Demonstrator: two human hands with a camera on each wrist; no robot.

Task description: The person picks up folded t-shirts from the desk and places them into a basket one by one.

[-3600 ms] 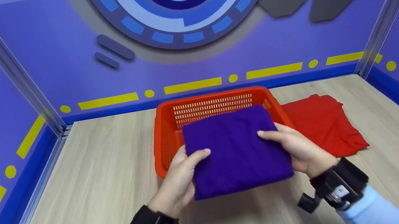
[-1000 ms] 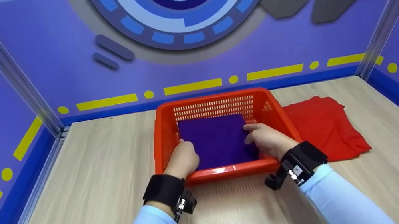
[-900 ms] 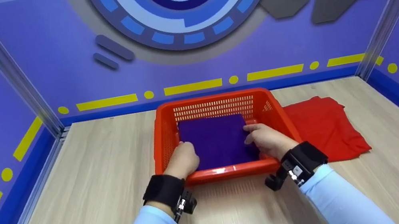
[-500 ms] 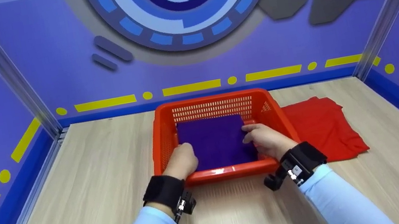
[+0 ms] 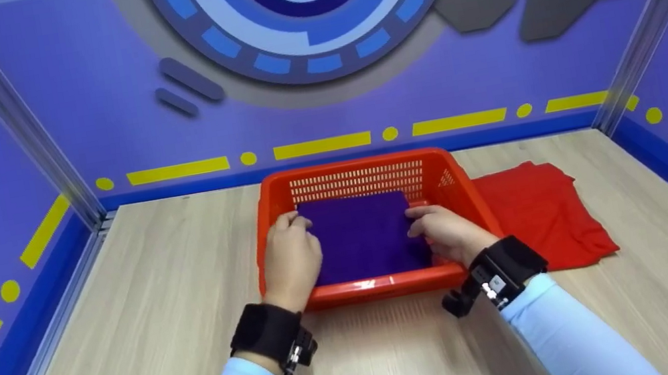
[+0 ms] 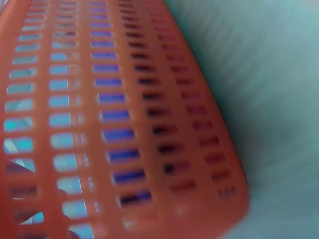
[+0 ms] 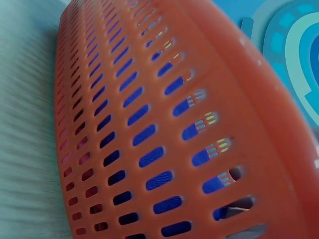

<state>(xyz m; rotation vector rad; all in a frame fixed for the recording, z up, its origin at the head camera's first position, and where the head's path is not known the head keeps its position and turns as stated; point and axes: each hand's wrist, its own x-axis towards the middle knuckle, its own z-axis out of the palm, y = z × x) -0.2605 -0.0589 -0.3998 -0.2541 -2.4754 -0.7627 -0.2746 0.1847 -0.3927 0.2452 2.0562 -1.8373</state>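
Note:
A purple folded cloth [image 5: 363, 240] lies flat inside the red plastic basket [image 5: 384, 284]. My left hand [image 5: 290, 256] reaches over the basket's near left part, its bent fingertips by the cloth's far left corner; whether they pinch it is hidden. At the right edge, my right hand [image 5: 450, 232] holds the cloth between thumb and finger, other fingers out of sight. Through the slots of the basket wall [image 7: 209, 89] in the right wrist view, purple fabric shows above something pinkish-red. The left wrist view has the slotted wall [image 6: 144, 114] too, blurred.
A red cloth [image 5: 542, 217], creased and roughly folded, lies on the wood-look table [image 5: 185, 273] right against the basket's right side. Behind the basket stands a purple printed wall [image 5: 163, 141], with side walls left and right.
Both hands have lowered the purple cloth into the basket. In the last half second my left hand has slid forward along its left edge to the far corner; the right hand has stayed put.

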